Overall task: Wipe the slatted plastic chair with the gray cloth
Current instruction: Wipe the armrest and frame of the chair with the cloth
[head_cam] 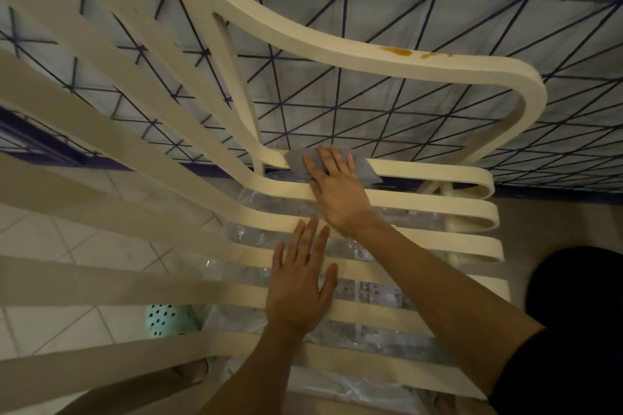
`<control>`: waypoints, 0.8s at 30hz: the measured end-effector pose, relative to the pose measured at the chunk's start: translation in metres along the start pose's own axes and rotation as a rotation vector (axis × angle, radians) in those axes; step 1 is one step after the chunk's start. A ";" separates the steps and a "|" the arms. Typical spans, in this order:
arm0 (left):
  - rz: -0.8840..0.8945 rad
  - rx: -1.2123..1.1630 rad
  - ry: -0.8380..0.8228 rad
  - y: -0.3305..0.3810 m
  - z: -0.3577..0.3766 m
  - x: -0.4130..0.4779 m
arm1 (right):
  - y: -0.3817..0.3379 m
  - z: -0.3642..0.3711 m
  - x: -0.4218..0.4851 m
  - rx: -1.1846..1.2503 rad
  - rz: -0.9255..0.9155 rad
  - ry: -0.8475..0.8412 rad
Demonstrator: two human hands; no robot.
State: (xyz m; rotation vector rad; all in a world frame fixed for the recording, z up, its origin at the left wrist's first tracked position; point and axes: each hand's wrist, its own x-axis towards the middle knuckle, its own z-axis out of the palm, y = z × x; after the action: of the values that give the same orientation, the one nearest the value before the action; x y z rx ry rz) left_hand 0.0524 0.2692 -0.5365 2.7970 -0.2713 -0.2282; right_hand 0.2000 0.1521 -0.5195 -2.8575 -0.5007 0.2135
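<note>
Right hand (337, 190), seemingly flat, on cloth (366, 172)

chair (438, 212) | cream, slatted, orange stain (397, 51) on armrest (303, 40) | gray cloth (365, 171) | flat on farthest seat slat

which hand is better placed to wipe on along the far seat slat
Right. The right hand lies flat on the gray cloth on that slat of the chair; the left hand rests bare on a nearer slat, away from the cloth.

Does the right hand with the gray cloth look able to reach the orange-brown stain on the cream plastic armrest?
Probably yes: the orange-brown stain lies exposed atop the cream armrest, with nothing between it and the right hand pressing the gray cloth.
</note>
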 end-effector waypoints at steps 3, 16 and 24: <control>0.001 -0.006 -0.001 0.000 0.000 0.000 | 0.023 -0.004 -0.014 0.015 -0.064 0.020; 0.002 -0.019 -0.002 -0.001 0.000 -0.001 | 0.135 -0.045 -0.091 0.043 0.097 0.069; -0.004 0.002 -0.003 0.000 -0.001 -0.001 | 0.177 -0.055 -0.126 0.212 0.249 0.195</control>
State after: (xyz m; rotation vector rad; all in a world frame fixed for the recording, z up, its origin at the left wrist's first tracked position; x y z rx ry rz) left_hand 0.0521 0.2698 -0.5360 2.7995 -0.2671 -0.2338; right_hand 0.1484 -0.0654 -0.4981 -2.6876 -0.0776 0.0259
